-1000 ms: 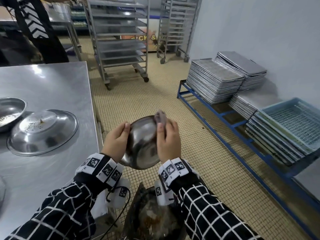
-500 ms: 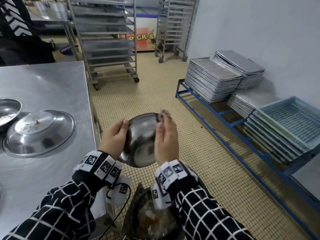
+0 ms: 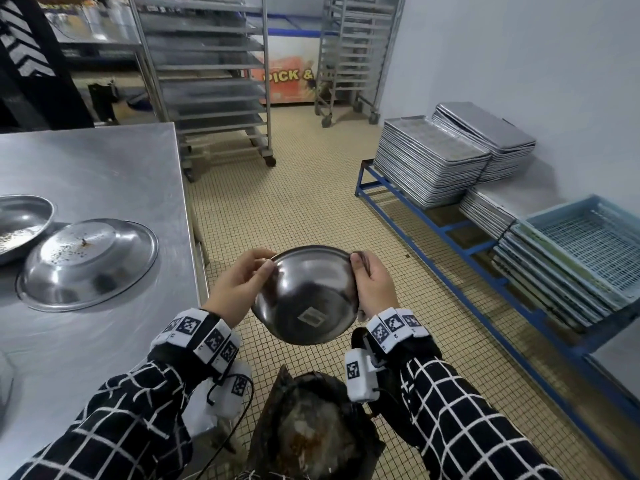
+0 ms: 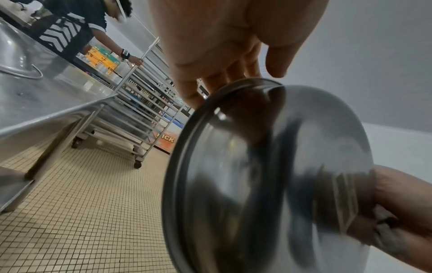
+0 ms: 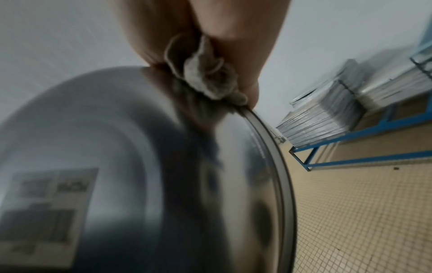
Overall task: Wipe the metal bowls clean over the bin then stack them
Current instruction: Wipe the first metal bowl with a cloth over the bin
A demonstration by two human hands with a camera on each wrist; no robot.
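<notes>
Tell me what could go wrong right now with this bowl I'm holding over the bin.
The bowl is held only at its rim by the left hand and right hand, so it might slip into the bin. The rag shares the right hand's pinch, possibly weakening that grip.

A commercial kitchen — wheeled tray racks [image 3: 211, 81], stacked baking trays [image 3: 429, 161], steel worktable [image 3: 97, 174], tiled floor.

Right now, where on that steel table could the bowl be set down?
The steel table is bare along its far half and near edge. Its left middle is crowded: an upturned speckled metal bowl leans on another bowl.
</notes>
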